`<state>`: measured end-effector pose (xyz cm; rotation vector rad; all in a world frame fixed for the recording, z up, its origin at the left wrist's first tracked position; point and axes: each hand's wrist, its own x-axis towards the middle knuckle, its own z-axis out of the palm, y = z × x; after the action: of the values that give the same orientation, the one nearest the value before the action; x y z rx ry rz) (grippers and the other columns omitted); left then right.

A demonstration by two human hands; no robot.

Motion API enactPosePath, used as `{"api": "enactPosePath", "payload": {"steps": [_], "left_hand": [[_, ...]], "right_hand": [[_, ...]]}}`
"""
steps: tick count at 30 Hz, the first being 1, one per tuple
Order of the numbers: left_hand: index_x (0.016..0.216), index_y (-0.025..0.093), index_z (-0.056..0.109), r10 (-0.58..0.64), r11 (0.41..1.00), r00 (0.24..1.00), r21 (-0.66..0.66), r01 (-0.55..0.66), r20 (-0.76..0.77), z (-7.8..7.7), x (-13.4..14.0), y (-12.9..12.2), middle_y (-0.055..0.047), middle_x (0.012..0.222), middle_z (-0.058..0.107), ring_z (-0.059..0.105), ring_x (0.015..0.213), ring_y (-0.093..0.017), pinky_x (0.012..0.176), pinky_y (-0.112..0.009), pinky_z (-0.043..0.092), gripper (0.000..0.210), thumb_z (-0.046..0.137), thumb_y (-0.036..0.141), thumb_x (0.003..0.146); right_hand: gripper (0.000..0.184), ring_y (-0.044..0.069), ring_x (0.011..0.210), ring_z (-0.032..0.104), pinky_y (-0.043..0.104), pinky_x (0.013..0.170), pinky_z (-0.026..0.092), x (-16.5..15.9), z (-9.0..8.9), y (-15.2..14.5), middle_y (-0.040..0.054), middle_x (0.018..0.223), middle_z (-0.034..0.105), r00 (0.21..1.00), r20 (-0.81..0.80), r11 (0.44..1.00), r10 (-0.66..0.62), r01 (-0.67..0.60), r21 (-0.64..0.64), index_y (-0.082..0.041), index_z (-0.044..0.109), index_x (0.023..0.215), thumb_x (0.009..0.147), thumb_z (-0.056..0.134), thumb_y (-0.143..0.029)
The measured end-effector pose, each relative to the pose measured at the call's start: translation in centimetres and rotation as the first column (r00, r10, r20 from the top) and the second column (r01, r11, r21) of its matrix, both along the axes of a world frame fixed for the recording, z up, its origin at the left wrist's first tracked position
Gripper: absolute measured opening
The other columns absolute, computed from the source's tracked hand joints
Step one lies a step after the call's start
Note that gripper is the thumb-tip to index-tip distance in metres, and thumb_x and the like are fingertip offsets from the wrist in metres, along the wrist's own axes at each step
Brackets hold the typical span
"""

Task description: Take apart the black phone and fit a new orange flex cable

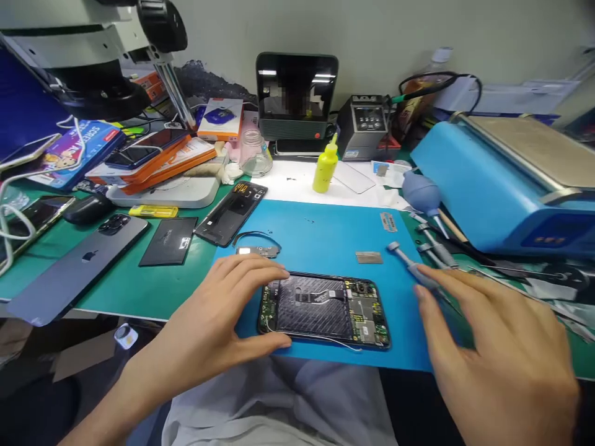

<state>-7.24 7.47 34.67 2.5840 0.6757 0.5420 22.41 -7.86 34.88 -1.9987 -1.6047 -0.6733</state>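
On the left side of the green counter [158, 288], a gray phone [88, 260] is lying back side up. A flat black square [168, 241] and a black phone back [232, 212] are resting next. On the blue mat [325, 235], we are holding the uncovered phone [320, 306] by its left end with our left hand [214, 310], our grip making a wide C around its long edges. Beyond it, a metal strip [369, 257] is lying. Our blurry right hand [506, 347] is reaching around the gray screwdriver [409, 265], but we cannot tell if we are pinching it.
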Motion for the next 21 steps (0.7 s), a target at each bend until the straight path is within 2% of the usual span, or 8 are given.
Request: {"api": "enactPosePath", "payload": {"steps": [1,3,5,11,15,21], "left_hand": [[0.159,0.035,0.049,0.002,1.0,1.0,0.002,-0.002,0.009,0.0,0.1,0.0,0.001,0.161,0.069,0.055,0.154,-0.021,0.129,-0.036,0.039,0.06,0.074,0.062,0.112],[0.157,0.033,0.049,0.006,1.0,1.0,0.008,-0.006,0.016,0.1,0.2,0.1,0.0,0.159,0.071,0.057,0.151,-0.021,0.127,-0.036,0.038,0.06,0.073,0.064,0.112],[0.16,0.033,0.047,0.001,1.0,1.0,0.001,-0.001,-0.001,0.1,0.2,0.2,-0.001,0.161,0.069,0.056,0.152,-0.021,0.127,-0.035,0.037,0.064,0.072,0.066,0.111],[0.167,0.036,0.043,-0.036,0.999,0.999,-0.027,0.035,-0.04,0.1,0.0,0.4,0.002,0.168,0.062,0.051,0.156,-0.02,0.129,-0.032,0.03,0.07,0.075,0.064,0.11],[0.165,0.035,0.045,-0.015,1.0,1.0,-0.016,0.015,-0.019,-0.2,-0.1,0.3,0.002,0.165,0.065,0.051,0.156,-0.02,0.129,-0.031,0.03,0.068,0.076,0.063,0.111],[0.163,0.035,0.047,-0.007,1.0,1.0,0.01,0.007,0.005,-0.7,-0.1,0.2,0.001,0.162,0.068,0.055,0.154,-0.024,0.127,-0.035,0.035,0.069,0.08,0.061,0.109]], "right_hand": [[0.028,0.037,0.12,0.072,0.054,0.109,0.051,-0.6,0.3,-0.2,0.0161,0.131,0.078,0.994,-0.06,0.995,0.097,-0.096,0.025,-0.018,0.074,0.141,0.113,0.069,-0.02],[0.026,0.029,0.119,0.071,0.045,0.111,0.052,-1.7,0.6,-0.3,0.0084,0.129,0.078,0.945,-0.164,0.958,0.282,-0.287,-0.01,-0.025,0.074,0.139,0.114,0.069,-0.021],[0.025,0.026,0.118,0.069,0.042,0.11,0.051,-2.4,0.5,-0.1,0.0061,0.128,0.077,0.897,-0.215,0.912,0.386,-0.406,-0.058,-0.027,0.072,0.141,0.117,0.066,-0.028],[0.028,0.028,0.109,0.065,0.046,0.101,0.048,-1.7,0.1,1.9,0.0069,0.12,0.072,0.924,-0.18,0.93,0.337,-0.356,-0.085,-0.032,0.074,0.143,0.118,0.064,-0.035],[0.028,0.029,0.116,0.067,0.045,0.1,0.048,-0.8,1.0,3.2,0.0079,0.124,0.074,0.9,-0.082,0.88,0.429,-0.437,-0.185,-0.028,0.076,0.136,0.121,0.058,-0.042],[0.018,0.024,0.117,0.071,0.039,0.101,0.05,-1.0,2.5,4.2,0.0049,0.117,0.076,0.867,-0.077,0.831,0.492,-0.494,-0.253,-0.026,0.076,0.12,0.121,0.059,-0.033]]}}
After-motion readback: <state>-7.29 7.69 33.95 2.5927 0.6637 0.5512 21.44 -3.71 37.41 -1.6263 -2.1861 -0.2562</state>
